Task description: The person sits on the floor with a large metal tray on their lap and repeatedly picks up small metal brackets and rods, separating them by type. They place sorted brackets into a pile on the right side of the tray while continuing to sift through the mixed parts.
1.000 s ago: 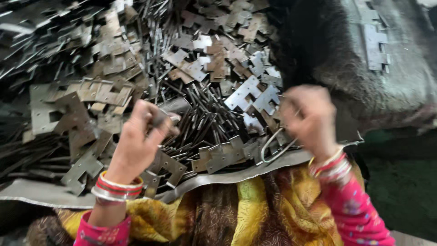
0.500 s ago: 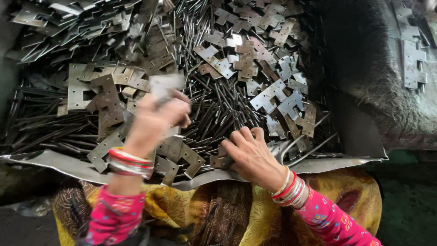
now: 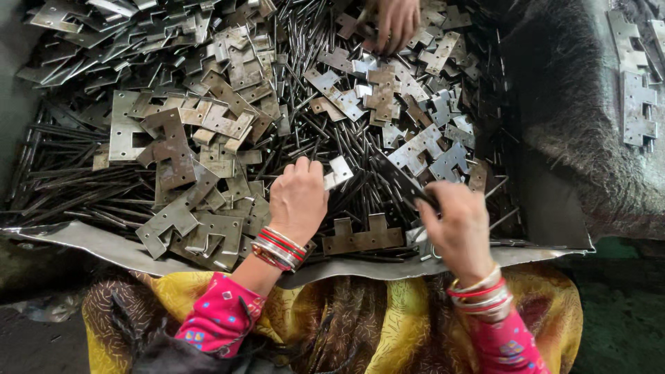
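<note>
The left hand (image 3: 298, 201) is closed around a small bright notched steel hinge leaf (image 3: 339, 171); the right hand (image 3: 457, 225) pinches a thin dark metal pin (image 3: 402, 181) (its tip angled toward the leaf). Sharp stamped edges could nick fingers. Both hover over a grey sheet-metal tray (image 3: 83, 239) heaped with plates, another person's hand (image 3: 395, 22) opposite.

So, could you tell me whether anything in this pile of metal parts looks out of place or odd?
Nothing stands out as damaged or spilled. The hinge plates and thin rods lie jumbled together on the metal sheet, with no sorting visible. The left hand holds a small bright plate; the right hand grips a dark rod. Another person's hand reaches in.
</note>
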